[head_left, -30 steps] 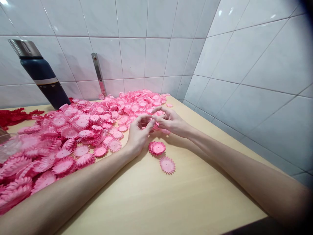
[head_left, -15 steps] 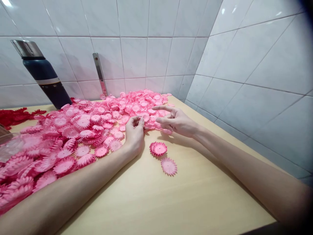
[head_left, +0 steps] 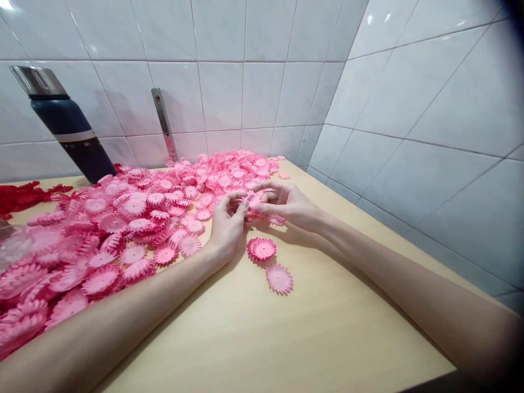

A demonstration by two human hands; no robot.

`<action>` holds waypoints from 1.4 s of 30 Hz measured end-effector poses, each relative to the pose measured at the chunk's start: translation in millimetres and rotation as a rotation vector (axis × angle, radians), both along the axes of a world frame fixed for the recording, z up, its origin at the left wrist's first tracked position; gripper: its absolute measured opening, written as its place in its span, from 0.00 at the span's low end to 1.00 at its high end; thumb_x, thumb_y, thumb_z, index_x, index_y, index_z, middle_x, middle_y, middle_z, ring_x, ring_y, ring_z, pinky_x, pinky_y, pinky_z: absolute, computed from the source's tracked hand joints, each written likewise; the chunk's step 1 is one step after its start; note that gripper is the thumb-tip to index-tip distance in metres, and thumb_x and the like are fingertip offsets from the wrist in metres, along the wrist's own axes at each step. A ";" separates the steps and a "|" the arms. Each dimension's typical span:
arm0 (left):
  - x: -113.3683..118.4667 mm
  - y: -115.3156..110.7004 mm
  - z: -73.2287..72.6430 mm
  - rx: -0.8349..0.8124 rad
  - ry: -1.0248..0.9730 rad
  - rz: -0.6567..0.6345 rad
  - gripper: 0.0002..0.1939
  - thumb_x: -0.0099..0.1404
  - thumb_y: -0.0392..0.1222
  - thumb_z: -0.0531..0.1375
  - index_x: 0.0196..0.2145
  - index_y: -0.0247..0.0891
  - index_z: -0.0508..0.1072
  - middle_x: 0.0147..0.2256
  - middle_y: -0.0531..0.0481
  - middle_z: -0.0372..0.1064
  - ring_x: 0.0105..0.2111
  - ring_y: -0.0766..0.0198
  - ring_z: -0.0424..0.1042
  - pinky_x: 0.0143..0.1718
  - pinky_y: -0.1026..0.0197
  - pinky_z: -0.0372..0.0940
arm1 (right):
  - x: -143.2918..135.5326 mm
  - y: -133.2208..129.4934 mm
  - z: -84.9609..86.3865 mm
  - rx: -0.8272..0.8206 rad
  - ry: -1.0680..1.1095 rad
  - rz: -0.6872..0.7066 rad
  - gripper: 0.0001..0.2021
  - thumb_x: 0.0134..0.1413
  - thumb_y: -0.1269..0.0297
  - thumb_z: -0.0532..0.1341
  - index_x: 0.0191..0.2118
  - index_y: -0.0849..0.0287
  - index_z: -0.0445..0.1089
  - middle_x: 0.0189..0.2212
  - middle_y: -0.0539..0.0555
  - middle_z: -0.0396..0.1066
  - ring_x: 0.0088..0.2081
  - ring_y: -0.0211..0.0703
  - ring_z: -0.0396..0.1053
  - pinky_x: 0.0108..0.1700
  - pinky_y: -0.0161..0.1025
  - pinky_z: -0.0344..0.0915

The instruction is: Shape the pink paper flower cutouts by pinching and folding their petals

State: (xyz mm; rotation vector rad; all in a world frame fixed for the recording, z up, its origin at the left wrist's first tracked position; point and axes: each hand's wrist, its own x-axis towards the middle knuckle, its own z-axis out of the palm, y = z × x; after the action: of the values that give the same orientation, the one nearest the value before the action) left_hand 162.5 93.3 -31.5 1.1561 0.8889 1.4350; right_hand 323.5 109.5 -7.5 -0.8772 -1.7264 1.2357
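Observation:
A pink scalloped petal disc (head_left: 254, 200) is pinched between my two hands above the table. My left hand (head_left: 227, 225) is closed on its left side, thumb against the fingers. From the right, my right hand (head_left: 293, 207) grips the same disc with thumb and fingertips. Just below the hands lies a small stack of darker-edged pink petal discs (head_left: 262, 249). A single pale pink disc (head_left: 279, 279) lies flat nearer to me. To the left and behind my hands spreads a large heap of pink petal discs (head_left: 137, 207).
A dark blue bottle (head_left: 76, 131) with a steel cap stands at the back left. Red petal pieces (head_left: 24, 196) lie beside it, and clear plastic (head_left: 14, 245) shows at the left edge. A metal strip (head_left: 162, 120) is fixed to the tiled wall (head_left: 221, 93).
My right hand has moved left to my left hand, and its spread fingers have closed on the petal disc. The view has shifted slightly.

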 end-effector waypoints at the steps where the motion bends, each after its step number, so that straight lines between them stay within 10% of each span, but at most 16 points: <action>1: -0.1 -0.8 0.7 0.007 0.018 0.002 0.10 0.60 0.42 0.62 0.38 0.38 0.69 0.31 0.51 0.66 0.26 0.69 0.67 0.23 0.67 0.66 | -0.1 0.8 -0.8 -0.010 0.036 0.001 0.21 0.48 0.57 0.68 0.47 0.58 0.68 0.25 0.47 0.68 0.20 0.31 0.62 0.19 0.30 0.60; 10: 1.6 -9.2 8.1 0.063 0.034 -0.045 0.07 0.56 0.37 0.64 0.35 0.36 0.73 0.35 0.48 0.72 0.35 0.63 0.74 0.39 0.60 0.70 | -2.3 5.6 -5.3 -0.048 0.204 -0.079 0.18 0.52 0.49 0.64 0.27 0.62 0.74 0.25 0.54 0.72 0.28 0.39 0.71 0.32 0.37 0.71; 18: 0.1 -4.3 4.4 0.016 0.072 0.015 0.08 0.53 0.40 0.66 0.32 0.34 0.79 0.40 0.41 0.74 0.43 0.55 0.73 0.44 0.55 0.69 | 4.8 4.8 -5.2 0.075 0.078 -0.105 0.12 0.39 0.60 0.73 0.32 0.58 0.78 0.38 0.56 0.75 0.38 0.46 0.74 0.41 0.44 0.73; 30: -1.3 -9.0 8.5 0.073 0.045 0.038 0.11 0.55 0.37 0.65 0.38 0.35 0.75 0.40 0.45 0.73 0.36 0.63 0.73 0.39 0.59 0.70 | -2.2 -3.3 -1.8 0.374 -0.163 -0.232 0.08 0.49 0.59 0.67 0.31 0.57 0.79 0.40 0.58 0.76 0.43 0.50 0.73 0.40 0.43 0.71; 42: -3.1 -3.6 3.2 0.053 0.000 0.039 0.15 0.52 0.38 0.67 0.39 0.35 0.73 0.39 0.46 0.71 0.37 0.63 0.73 0.43 0.55 0.70 | -5.5 -8.7 -5.8 0.302 -0.142 -0.170 0.11 0.56 0.57 0.61 0.36 0.58 0.77 0.36 0.56 0.76 0.37 0.46 0.73 0.35 0.40 0.70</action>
State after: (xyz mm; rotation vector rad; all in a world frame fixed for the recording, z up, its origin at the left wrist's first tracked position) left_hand 159.4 89.7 -28.3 1.1837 0.8818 1.4979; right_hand 318.0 100.8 -13.3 -0.9244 -1.8483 0.7921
